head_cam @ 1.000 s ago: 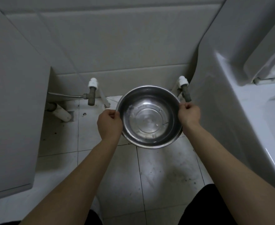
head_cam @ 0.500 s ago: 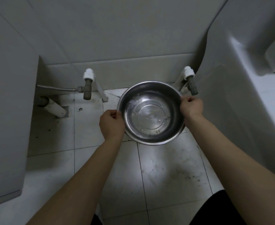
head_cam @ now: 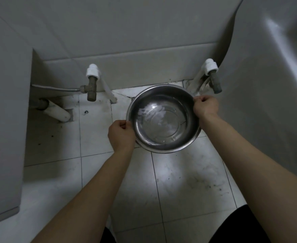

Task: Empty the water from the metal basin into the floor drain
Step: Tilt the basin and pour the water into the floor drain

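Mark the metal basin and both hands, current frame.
metal basin (head_cam: 161,92), head view, far inner wall.
left hand (head_cam: 121,135), head view, back of the hand.
right hand (head_cam: 205,106), head view, back of the hand.

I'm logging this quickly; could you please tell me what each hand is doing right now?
Left hand: grips the metal basin at its left rim.
Right hand: grips the metal basin at its right rim.
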`<state>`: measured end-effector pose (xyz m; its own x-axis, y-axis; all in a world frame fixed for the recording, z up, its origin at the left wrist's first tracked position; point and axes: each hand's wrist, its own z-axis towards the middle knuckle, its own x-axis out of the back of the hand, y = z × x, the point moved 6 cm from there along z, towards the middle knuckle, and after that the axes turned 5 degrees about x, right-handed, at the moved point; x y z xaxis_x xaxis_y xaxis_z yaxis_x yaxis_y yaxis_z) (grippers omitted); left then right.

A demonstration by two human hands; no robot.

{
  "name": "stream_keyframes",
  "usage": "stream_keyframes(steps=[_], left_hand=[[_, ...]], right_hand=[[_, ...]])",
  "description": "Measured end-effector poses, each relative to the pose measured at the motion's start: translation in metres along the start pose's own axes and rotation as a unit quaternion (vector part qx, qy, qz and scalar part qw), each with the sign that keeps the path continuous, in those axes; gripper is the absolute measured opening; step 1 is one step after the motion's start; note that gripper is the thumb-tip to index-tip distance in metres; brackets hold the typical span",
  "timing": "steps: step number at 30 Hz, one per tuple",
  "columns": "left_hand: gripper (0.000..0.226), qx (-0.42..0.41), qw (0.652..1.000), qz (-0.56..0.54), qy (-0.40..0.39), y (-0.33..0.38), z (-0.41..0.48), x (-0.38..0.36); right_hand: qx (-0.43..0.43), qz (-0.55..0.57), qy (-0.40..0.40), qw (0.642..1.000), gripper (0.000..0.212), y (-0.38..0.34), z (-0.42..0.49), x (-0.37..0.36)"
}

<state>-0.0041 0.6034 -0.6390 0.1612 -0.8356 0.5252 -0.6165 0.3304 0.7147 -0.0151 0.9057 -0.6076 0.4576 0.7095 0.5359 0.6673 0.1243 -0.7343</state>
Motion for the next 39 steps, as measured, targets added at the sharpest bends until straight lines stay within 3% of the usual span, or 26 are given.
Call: stream_keyframes(steps=[32, 36, 39], left_hand=[[0.015, 0.031, 0.995, -0.040, -0.081, -0.013, -0.006, -0.012], [0.034, 0.034, 0.995, -0.039, -0.082, -0.015, -0.004, -0.013], [0.032, 0.031, 0.995, -0.042, -0.083, -0.016, -0.003, -0.014]], right_hand=[[0.020, -0.027, -0.008, 0.999, 0.020, -0.012, 0.006, 0.004], [0.023, -0.031, -0.007, 0.999, 0.024, -0.013, 0.008, 0.005], [0.023, -0.033, -0.007, 0.999, 0.022, -0.013, 0.010, 0.005]])
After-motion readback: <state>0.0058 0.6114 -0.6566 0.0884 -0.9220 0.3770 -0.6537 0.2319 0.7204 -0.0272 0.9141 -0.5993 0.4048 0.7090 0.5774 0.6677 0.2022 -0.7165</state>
